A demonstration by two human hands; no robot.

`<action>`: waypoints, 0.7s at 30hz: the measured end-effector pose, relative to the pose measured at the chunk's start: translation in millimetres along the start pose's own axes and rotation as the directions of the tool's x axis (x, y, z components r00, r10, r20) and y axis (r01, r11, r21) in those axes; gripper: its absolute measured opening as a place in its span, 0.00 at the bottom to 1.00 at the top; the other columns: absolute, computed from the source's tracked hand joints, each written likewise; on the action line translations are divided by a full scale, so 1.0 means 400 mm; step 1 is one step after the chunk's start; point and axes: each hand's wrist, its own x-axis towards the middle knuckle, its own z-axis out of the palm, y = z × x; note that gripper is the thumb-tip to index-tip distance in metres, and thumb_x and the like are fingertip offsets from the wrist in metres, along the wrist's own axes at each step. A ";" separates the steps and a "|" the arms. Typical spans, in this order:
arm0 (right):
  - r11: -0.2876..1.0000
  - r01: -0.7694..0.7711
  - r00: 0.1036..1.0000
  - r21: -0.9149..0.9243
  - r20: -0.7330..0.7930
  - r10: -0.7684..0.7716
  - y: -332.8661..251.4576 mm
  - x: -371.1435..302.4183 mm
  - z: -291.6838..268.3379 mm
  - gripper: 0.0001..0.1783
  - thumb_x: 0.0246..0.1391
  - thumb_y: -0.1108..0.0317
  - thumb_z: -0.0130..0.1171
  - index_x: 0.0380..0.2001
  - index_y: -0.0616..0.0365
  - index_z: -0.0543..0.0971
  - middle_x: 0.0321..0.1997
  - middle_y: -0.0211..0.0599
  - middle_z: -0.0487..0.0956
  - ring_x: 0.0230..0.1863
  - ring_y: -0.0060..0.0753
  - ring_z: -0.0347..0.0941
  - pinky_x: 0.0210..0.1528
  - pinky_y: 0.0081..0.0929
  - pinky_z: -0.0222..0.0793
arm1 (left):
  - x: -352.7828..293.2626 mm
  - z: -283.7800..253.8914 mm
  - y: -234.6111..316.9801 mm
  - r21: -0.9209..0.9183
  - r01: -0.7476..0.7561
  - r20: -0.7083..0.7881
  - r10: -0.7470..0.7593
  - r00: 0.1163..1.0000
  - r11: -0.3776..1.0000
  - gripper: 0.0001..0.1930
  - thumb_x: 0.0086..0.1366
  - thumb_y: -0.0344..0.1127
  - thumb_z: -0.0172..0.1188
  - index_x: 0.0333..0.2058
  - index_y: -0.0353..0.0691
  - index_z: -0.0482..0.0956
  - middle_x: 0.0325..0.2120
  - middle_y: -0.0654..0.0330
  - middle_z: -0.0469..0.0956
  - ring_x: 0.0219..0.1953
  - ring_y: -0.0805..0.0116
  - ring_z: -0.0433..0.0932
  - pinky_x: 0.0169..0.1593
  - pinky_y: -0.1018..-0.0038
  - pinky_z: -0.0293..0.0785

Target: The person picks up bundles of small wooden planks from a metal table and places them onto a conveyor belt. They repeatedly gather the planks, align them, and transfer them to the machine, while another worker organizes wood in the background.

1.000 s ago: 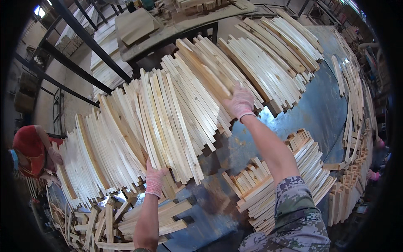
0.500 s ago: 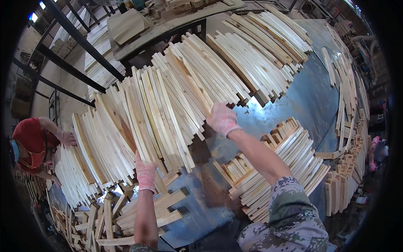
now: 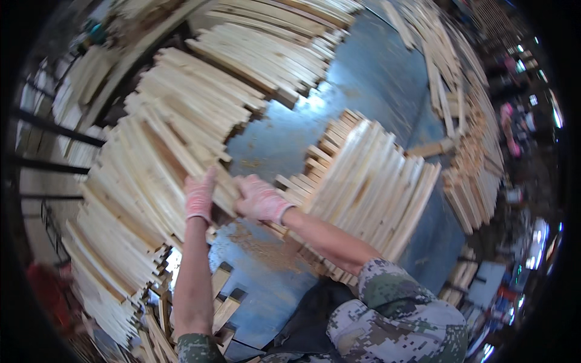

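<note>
Both of my hands wear pink-and-white knit gloves and meet at the near ends of a few pale wooden strips (image 3: 225, 186). My left hand (image 3: 200, 196) is closed along their left side. On the right side, my right hand (image 3: 261, 198) grips the same ends, its fingertips partly hidden behind the wood. These strips lie on a long row of similar wooden strips (image 3: 130, 175), laid side by side. To the right of my right hand is a separate stack of strips (image 3: 363, 190), with shorter blocks (image 3: 327, 148) showing along its far side.
A blue metal tabletop (image 3: 375, 66) carries the wood, with sawdust (image 3: 263, 245) near my right forearm. Loose strips (image 3: 436, 72) and stacked blocks (image 3: 472, 187) line the right side. Several offcuts (image 3: 221, 308) lie near my left forearm. A blurred person in red (image 3: 48, 296) is at far left.
The view has turned and shifted rightward. My hands, apart before, have come together at the same strip ends. The side stack now sits more centrally in view.
</note>
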 end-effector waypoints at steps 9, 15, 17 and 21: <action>0.957 -0.250 0.967 0.146 0.093 0.238 0.007 -0.036 0.028 0.53 0.56 0.54 0.63 0.79 0.64 0.54 0.71 0.64 0.70 0.72 0.63 0.69 0.74 0.47 0.66 | -0.057 0.091 0.188 0.396 0.162 -0.280 -0.049 0.959 0.904 0.70 0.48 0.58 0.84 0.77 0.27 0.48 0.71 0.29 0.64 0.73 0.37 0.66 0.75 0.55 0.65; 0.868 -0.306 0.950 0.392 0.187 0.250 0.003 0.017 0.039 0.60 0.52 0.50 0.72 0.80 0.59 0.54 0.72 0.60 0.70 0.71 0.61 0.71 0.71 0.47 0.70 | 0.001 0.097 0.148 0.164 0.103 -0.241 -0.061 0.969 0.981 0.67 0.51 0.50 0.84 0.77 0.23 0.47 0.65 0.38 0.74 0.64 0.47 0.76 0.69 0.61 0.70; 0.888 -0.264 0.963 0.377 0.156 0.220 0.001 0.003 0.039 0.61 0.51 0.50 0.74 0.81 0.58 0.53 0.73 0.59 0.70 0.70 0.59 0.72 0.69 0.47 0.72 | -0.006 0.083 0.145 0.147 0.078 -0.219 -0.045 0.975 0.986 0.68 0.52 0.50 0.84 0.77 0.24 0.46 0.66 0.38 0.74 0.64 0.48 0.76 0.69 0.61 0.70; 0.891 -0.267 0.957 0.368 0.211 0.200 -0.022 -0.005 0.043 0.61 0.51 0.51 0.73 0.81 0.62 0.52 0.71 0.61 0.70 0.69 0.57 0.74 0.67 0.46 0.73 | 0.012 0.075 0.116 0.112 0.100 -0.257 -0.068 0.964 0.989 0.68 0.53 0.48 0.84 0.79 0.30 0.44 0.63 0.39 0.75 0.61 0.51 0.79 0.64 0.60 0.75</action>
